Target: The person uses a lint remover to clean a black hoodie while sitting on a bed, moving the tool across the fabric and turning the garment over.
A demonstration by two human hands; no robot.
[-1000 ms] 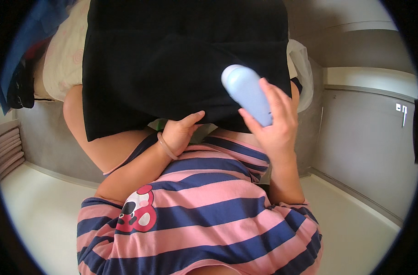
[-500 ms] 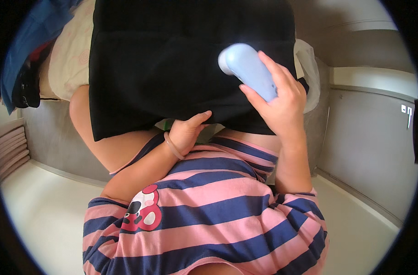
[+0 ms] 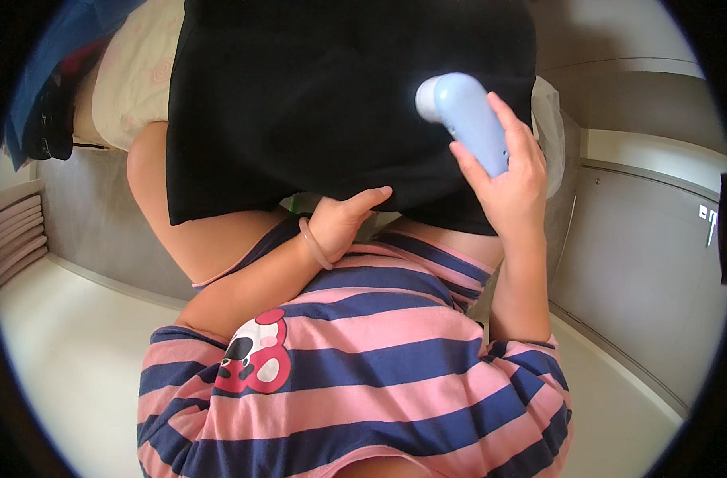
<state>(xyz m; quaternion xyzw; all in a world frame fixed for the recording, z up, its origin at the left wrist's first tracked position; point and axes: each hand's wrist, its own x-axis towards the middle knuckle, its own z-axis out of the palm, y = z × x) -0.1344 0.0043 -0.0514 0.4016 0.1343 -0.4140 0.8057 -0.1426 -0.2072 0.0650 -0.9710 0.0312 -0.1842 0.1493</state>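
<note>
A black cloth (image 3: 316, 119), perhaps a garment, lies spread over my lap and the bed edge. My left hand (image 3: 340, 223) pinches its near edge, thumb on top and the other fingers out of sight underneath. A pale bangle (image 3: 316, 244) circles that wrist. In my right hand (image 3: 513, 171) is a light blue fabric shaver (image 3: 473, 111), gripped by its rear end. Its round white head (image 3: 429, 99) points left over the cloth's right half. Whether the head touches the cloth I cannot tell.
Patterned cream bedding (image 3: 132, 84) lies at the left, with blue cloth (image 3: 49, 48) and a black strap-like item (image 3: 46, 127) beside it. A white plastic bag (image 3: 545, 119) hangs at the cloth's right edge. A grey cabinet door (image 3: 634, 263) stands at the right.
The fabric shaver and my right hand appear farther right and slightly lower. Cloth, legs and left hand have also shifted right in the picture; my left hand keeps its grip.
</note>
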